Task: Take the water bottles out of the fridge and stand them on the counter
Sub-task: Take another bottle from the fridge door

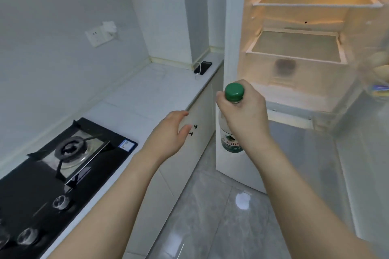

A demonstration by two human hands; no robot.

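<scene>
**Bottle out, not yet stood**

With the fridge (294,48) open, shelves showing bare; tabletop (147,90) left of the fridge, carrying no bottles. Held upright before the fridge, clear of the tabletop: water bottle (230,132), neck wrapped in right hand (244,111) grip. Left hand (170,132) loose, holding nothing. Still left: standing it.

Person, head-camera view: two forearms and two hands in frame, rest of body out of view

Left hand (168,132): bare; no glove, ring or watch showing; wrist unadorned

Right hand (244,115): bare; no ring, bracelet or watch visible; back of hand toward camera

Forearms: both uncovered up to bottom frame edge; no sleeve, cuff or strap in view; fingernails too blurred to judge
</scene>
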